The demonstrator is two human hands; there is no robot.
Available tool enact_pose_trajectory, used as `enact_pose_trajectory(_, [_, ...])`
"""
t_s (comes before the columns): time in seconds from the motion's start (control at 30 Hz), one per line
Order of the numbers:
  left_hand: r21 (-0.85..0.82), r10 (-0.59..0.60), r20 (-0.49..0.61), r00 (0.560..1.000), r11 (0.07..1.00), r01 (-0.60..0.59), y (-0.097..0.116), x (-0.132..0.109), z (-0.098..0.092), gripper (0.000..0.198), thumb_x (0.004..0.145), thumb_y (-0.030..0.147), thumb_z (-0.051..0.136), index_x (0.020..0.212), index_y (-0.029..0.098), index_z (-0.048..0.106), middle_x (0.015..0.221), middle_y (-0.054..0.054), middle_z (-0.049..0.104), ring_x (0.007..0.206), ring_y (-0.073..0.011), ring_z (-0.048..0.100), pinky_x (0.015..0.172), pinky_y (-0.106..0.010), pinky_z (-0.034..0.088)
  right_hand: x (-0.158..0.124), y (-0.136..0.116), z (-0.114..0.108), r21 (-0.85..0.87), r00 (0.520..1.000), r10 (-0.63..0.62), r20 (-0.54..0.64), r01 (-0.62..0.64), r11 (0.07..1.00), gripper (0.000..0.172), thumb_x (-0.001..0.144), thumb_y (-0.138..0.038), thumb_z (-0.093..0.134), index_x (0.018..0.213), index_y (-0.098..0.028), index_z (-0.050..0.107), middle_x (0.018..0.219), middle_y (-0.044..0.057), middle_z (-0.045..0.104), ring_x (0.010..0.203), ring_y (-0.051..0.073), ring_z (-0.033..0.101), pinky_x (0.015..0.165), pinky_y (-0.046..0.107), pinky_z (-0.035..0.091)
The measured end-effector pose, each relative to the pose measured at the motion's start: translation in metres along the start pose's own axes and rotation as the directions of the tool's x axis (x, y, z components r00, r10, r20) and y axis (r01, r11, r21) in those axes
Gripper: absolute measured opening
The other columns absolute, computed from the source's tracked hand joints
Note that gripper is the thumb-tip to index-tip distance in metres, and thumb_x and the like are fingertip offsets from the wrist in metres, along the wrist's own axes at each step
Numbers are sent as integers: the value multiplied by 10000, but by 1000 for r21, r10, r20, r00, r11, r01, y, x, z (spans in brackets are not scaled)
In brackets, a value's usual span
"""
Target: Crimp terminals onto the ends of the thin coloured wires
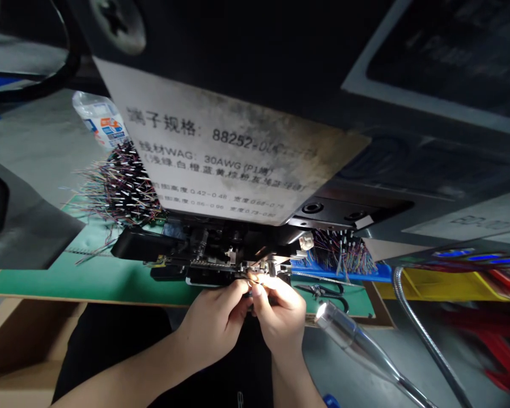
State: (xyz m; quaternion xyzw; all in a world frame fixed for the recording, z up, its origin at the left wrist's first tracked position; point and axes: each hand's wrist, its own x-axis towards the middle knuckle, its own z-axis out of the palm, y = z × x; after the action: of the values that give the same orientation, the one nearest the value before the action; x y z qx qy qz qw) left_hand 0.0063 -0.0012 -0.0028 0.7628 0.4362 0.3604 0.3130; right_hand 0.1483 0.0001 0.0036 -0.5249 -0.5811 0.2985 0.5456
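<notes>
Left hand [212,324] and right hand [281,317] bare, slim, with short fingers' ends; fingertips of right hand [258,290] washed out by bright light, detail lost. Left forearm [127,378] and right forearm [289,381] also bare, smooth, tapering toward wrists. Below them, plain matte black cloth garment [110,350], folds barely visible in shadow. Small pale mark [240,399] on black cloth near lower edge of view, too small to read.

The left hand [212,328] and right hand [281,318] pinched a tiny piece [250,281], too small to make out, between their fingertips [257,289], just below the metal head [266,266] of a crimping machine.
</notes>
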Motion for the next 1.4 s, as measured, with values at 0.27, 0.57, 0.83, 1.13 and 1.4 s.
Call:
enact_pose_trajectory(0.27, [-29,5,23,1000,1000,-4,-1,-2,-2,159,957,158,426,1040,242,532,888,-6,724,829,-189,716,709,-262,534,-2,1,-2,41,998,60,4,-60,997,110,850,-289,672,868,-180,681,508,-47,510,428,118,479,436,244,419])
enact_pose_trajectory(0.57, [51,-29,43,999,998,26,0,0,-3,120,904,129,441,870,229,499,700,12,673,600,-169,660,529,-232,429,-1,4,-5,8,999,-32,15,32,999,62,833,-157,649,785,-180,680,603,-10,605,525,137,576,514,251,497])
enact_pose_trajectory(0.83, [53,20,44,999,998,-22,2,0,-6,126,945,159,422,953,227,527,814,-12,724,712,-192,709,599,-249,484,0,6,-5,-26,994,-100,34,101,995,109,843,-202,666,917,-187,745,739,41,734,533,153,626,513,270,534])
enact_pose_trajectory(1.13, [70,1,10,1000,998,-1,0,0,-4,153,904,117,429,944,229,526,764,4,704,658,-180,690,576,-243,478,2,8,-3,-39,994,-108,29,109,993,113,856,-188,648,924,-187,738,643,2,660,451,119,552,451,245,496])
enact_pose_trajectory(1.4, [-27,-14,61,998,999,16,-1,-4,-4,159,936,149,431,1018,231,540,852,-9,718,761,-185,702,651,-249,492,-10,9,-3,-3,997,-78,5,78,997,94,852,-198,654,930,-206,706,672,2,662,549,151,598,589,288,534])
